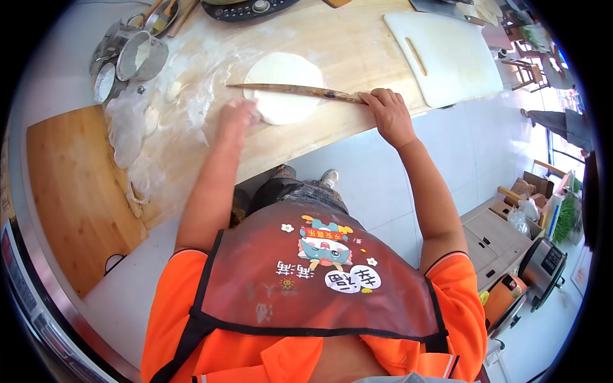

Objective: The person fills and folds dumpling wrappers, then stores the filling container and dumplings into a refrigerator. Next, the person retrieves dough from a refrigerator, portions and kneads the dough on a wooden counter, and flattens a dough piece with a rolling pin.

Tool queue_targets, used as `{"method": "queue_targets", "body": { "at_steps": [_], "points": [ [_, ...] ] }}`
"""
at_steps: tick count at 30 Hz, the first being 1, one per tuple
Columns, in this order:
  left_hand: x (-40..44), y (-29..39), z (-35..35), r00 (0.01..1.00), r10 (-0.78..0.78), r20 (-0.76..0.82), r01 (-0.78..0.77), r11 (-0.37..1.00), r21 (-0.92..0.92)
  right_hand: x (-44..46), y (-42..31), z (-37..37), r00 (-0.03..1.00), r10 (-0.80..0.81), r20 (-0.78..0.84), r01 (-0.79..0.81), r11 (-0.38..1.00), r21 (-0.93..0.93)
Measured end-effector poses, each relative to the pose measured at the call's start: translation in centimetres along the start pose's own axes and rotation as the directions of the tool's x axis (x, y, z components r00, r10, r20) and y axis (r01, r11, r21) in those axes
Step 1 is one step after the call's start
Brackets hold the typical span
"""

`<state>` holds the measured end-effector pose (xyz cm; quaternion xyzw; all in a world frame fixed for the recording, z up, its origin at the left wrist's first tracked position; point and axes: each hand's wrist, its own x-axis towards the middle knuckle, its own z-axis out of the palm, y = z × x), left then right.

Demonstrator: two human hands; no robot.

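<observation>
A flat round sheet of white dough (284, 70) lies on the floured wooden table. Across it rests a long, thin wooden rolling pin (290, 89), tapered at its left tip. My right hand (391, 115) is closed around the pin's right end, near the table's front edge. My left hand (240, 115) is at the dough's lower left edge, just below the pin's left part. Motion blurs its fingers, so I cannot tell whether they grip the dough.
A white cutting board (447, 60) lies on the right. Metal pots (142, 56), a clear plastic bag (124, 124) and small dough pieces (172, 91) are on the left. A black cooker (252, 7) stands at the back. A wooden board (80, 191) sits at far left.
</observation>
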<state>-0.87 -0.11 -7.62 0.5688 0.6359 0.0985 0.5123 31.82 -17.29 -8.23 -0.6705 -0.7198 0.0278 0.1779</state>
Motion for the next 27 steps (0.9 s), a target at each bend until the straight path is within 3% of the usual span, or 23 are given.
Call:
{"method": "queue_targets", "body": {
  "at_steps": [2, 3, 4, 5, 7, 8, 12, 16, 19, 22, 23, 24, 26, 27],
  "points": [
    [2.3, 2.4, -0.6, 0.993, 0.092, -0.073, -0.108, 0.959, -0.263, -0.2, 0.2, 0.1, 1.000, -0.004, -0.011, 0.004, 1.000, 0.007],
    [4.1, 3.8, -0.3, 0.964, 0.206, -0.167, -0.248, 0.925, -0.289, -0.2, 0.1, 0.2, 1.000, -0.005, -0.016, 0.005, 1.000, 0.009],
    [5.8, 5.0, 0.7, 0.887, 0.375, -0.270, -0.429, 0.886, -0.176, -0.2, 0.0, 0.1, 1.000, -0.004, -0.012, 0.004, 1.000, 0.012],
    [7.1, 5.7, 2.3, 0.750, 0.574, -0.329, -0.585, 0.807, 0.074, -0.1, -0.2, 0.0, 1.000, -0.006, -0.006, 0.006, 1.000, 0.010],
    [7.5, 4.4, 6.4, 0.495, 0.868, -0.043, -0.690, 0.422, 0.588, -0.6, -0.4, -0.6, 0.999, 0.009, 0.034, -0.010, 1.000, 0.019],
    [5.9, 2.6, 7.4, 0.487, 0.848, 0.207, -0.693, 0.231, 0.683, -0.7, -0.7, -0.9, 0.998, 0.018, 0.062, -0.020, 0.999, 0.032],
    [-1.8, -1.8, 3.9, 0.544, 0.756, 0.364, -0.747, 0.239, 0.621, -4.1, -2.8, -0.8, 0.994, -0.011, 0.111, -0.008, 0.985, 0.171],
    [-4.3, -3.2, 2.4, 0.621, 0.711, 0.331, -0.688, 0.292, 0.664, -4.6, -4.8, -1.1, 0.990, 0.015, 0.138, -0.039, 0.984, 0.172],
    [4.2, 1.6, 5.9, 0.609, 0.779, 0.154, -0.573, 0.297, 0.764, -1.8, -2.6, -0.4, 0.997, 0.051, 0.060, -0.055, 0.996, 0.066],
    [10.2, 4.7, 6.4, 0.543, 0.833, 0.108, -0.560, 0.264, 0.785, -1.2, -4.6, 0.2, 0.972, 0.151, 0.179, -0.169, 0.982, 0.085],
    [10.6, 4.8, 5.7, 0.513, 0.851, 0.112, -0.569, 0.239, 0.787, -2.6, -6.3, 1.7, 0.947, 0.187, 0.261, -0.225, 0.966, 0.127],
    [10.0, 4.8, 4.5, 0.521, 0.821, 0.233, -0.610, 0.167, 0.775, -3.8, -8.8, 2.9, 0.886, 0.263, 0.382, -0.368, 0.900, 0.235],
    [4.0, 0.7, 0.8, 0.522, 0.710, 0.473, -0.699, 0.039, 0.714, -6.7, -13.2, 4.9, 0.954, 0.211, 0.211, -0.297, 0.737, 0.607],
    [4.3, 0.9, 1.4, 0.520, 0.709, 0.477, -0.701, 0.034, 0.713, -7.0, -14.6, 3.9, 0.890, 0.240, 0.388, -0.450, 0.598, 0.663]
  ]
}}
